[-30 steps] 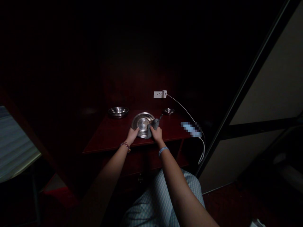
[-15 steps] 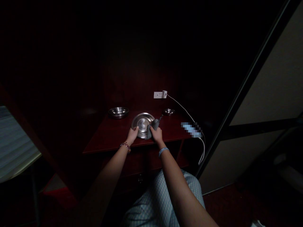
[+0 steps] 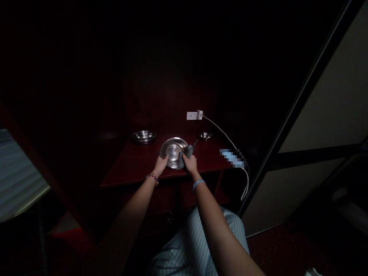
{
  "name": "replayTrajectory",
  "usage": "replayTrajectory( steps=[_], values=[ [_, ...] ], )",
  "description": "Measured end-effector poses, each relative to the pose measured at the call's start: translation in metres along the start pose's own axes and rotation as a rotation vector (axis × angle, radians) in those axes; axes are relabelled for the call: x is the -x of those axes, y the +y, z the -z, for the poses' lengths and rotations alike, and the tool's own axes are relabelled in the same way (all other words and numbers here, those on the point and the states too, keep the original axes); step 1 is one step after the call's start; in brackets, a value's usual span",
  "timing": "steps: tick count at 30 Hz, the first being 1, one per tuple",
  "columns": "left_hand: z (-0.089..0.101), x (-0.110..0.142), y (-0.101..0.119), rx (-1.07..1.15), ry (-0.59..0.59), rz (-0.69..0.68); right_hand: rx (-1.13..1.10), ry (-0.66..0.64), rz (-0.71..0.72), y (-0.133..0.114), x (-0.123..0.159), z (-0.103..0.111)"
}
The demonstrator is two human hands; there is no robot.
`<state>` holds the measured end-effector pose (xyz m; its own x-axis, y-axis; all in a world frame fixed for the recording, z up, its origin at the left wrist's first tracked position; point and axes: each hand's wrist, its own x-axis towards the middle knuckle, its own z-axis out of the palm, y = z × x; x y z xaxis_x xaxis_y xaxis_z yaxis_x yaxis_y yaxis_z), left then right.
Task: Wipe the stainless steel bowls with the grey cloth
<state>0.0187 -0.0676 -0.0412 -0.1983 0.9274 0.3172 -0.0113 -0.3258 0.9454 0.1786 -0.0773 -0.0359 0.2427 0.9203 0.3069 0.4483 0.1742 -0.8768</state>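
Head view: I see left hand (image 3: 161, 165) gripping one round silver metal plate (image 3: 173, 148), right hand (image 3: 191, 163) clutching one crumpled grey cloth (image 3: 188, 150).

The plate (image 3: 173, 151) is between the person's two hands: the left hand (image 3: 161, 165) at its near left edge, the right hand (image 3: 191, 163) at its near right, a cloth (image 3: 189, 150) between that hand and the plate. They're over the front of the shelf (image 3: 126, 166); I can't tell whether the plate touches it. Beyond the left hand, leftward, stacked dishes (image 3: 144, 137) stand on the shelf; beyond the right, a small bowl (image 3: 205, 137). Behind that hand is the wall socket (image 3: 191, 115), its plugged-in cable (image 3: 220, 130) running down rightward. The person's legs (image 3: 198, 239) are below.
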Motion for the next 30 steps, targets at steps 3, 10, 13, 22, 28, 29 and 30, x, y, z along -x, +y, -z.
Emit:
replayTrajectory(
  steps=[3,10,13,22,28,29,30],
  values=[
    [0.0001,0.0006,0.0014,-0.031,-0.001,0.006,0.001,0.002,0.009,0.0001,0.0002,-0.0001],
    [0.0005,0.0009,0.0015,-0.051,-0.013,0.002,-0.032,0.003,0.014,0.0006,0.0003,-0.0007],
    [0.0006,0.0005,0.0007,-0.058,-0.007,0.01,-0.027,0.006,0.012,0.0004,0.0004,-0.0005],
    [0.001,0.0001,0.0,-0.095,0.007,0.025,-0.004,0.004,0.012,0.0007,0.0004,-0.0003],
    [-0.0003,-0.0004,0.0005,-0.042,0.009,0.012,-0.009,0.005,0.015,0.0015,-0.0002,-0.0007],
    [-0.0001,-0.0006,0.0,-0.032,-0.001,-0.002,-0.011,0.004,0.017,0.0014,-0.0002,-0.0008],
    [0.0001,-0.0009,-0.0007,-0.025,-0.009,-0.012,-0.013,0.004,0.018,0.0013,0.0,-0.0008]
  ],
)
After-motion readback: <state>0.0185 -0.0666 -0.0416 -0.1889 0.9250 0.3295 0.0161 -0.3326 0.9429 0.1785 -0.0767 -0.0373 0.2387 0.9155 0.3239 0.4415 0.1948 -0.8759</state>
